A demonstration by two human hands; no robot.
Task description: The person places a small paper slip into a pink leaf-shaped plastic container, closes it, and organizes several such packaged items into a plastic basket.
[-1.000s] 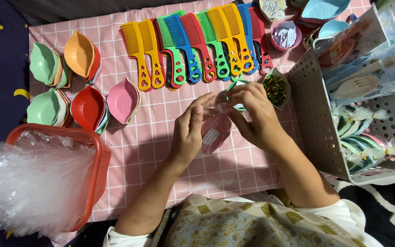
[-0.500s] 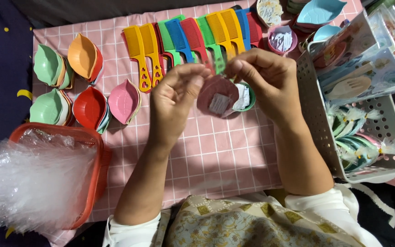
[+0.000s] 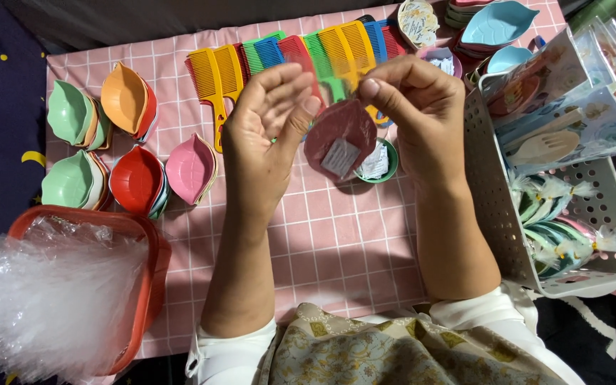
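Observation:
My left hand [image 3: 269, 135] and my right hand [image 3: 422, 114] are raised above a pink checked cloth [image 3: 322, 249]. Between them hangs a dark red leaf-shaped dish [image 3: 340, 139] inside a clear plastic bag, with a white slip against it. My right thumb and fingers pinch the bag's top above the dish. My left hand's fingers are spread, the thumb touching the bag's left edge. Behind the hands lies a row of coloured combs [image 3: 286, 53]. A small green bowl [image 3: 379, 162] with white paper slips sits under the dish.
Stacks of leaf-shaped dishes, green [image 3: 69, 114], orange [image 3: 128, 98], red [image 3: 137, 182] and pink [image 3: 190, 170], stand at the left. A red basket [image 3: 152, 257] full of clear bags sits front left. A white perforated basket [image 3: 493, 192] with wrapped items stands at the right.
Both hands have risen from the cloth with the dish in its bag. The dish now hangs from my right fingers and the left fingers have opened out.

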